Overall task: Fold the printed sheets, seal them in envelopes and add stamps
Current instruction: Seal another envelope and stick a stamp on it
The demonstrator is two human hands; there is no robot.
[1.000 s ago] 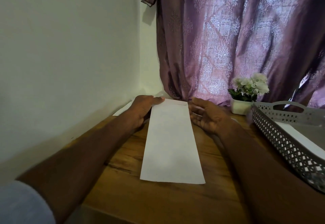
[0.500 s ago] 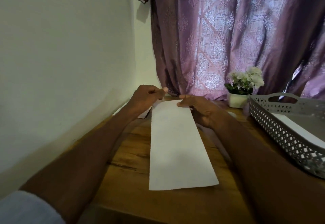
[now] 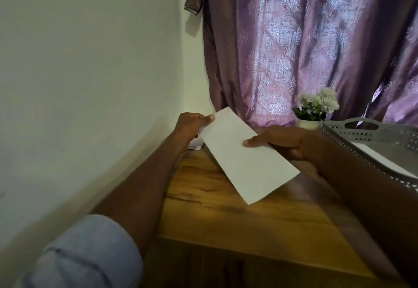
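Observation:
A long white folded sheet (image 3: 242,158) is held above the wooden table (image 3: 237,215), turned diagonally with its far end up-left. My left hand (image 3: 192,127) pinches the sheet's far left corner between thumb and fingers. My right hand (image 3: 282,143) grips its right long edge, thumb on top and fingers hidden beneath. A little more white paper (image 3: 196,145) lies on the table under my left hand, mostly hidden.
A grey perforated tray (image 3: 371,138) holding white paper (image 3: 382,158) stands at the right. A small white pot of white flowers (image 3: 314,109) sits by the purple curtain (image 3: 305,45). A wall (image 3: 79,84) runs along the table's left side.
The sheet lay flat and lengthwise on the table; both hands took its far end and lifted it, turning it diagonal. The view has shifted slightly.

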